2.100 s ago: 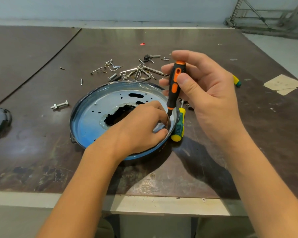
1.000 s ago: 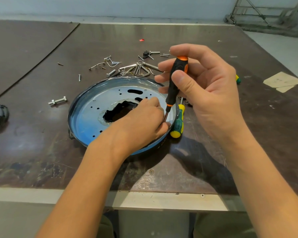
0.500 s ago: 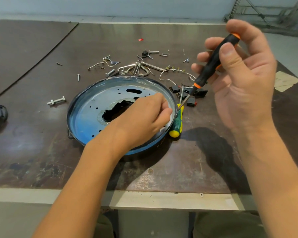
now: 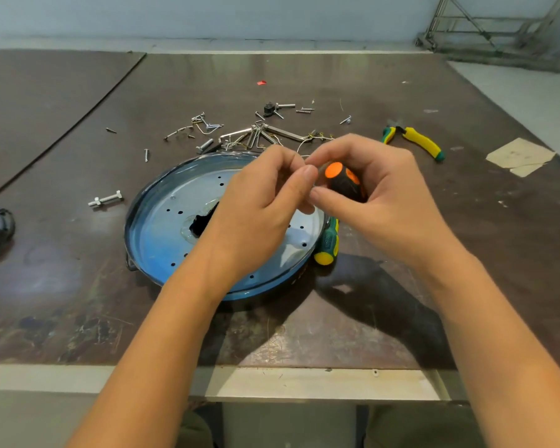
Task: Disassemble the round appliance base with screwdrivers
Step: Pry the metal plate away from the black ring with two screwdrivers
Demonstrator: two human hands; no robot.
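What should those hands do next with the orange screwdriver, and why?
Probably lower the orange screwdriver onto the round base for another screw. The right hand holds it above the base, and the left hand pinches together by its hidden tip; whether it holds anything cannot be seen.
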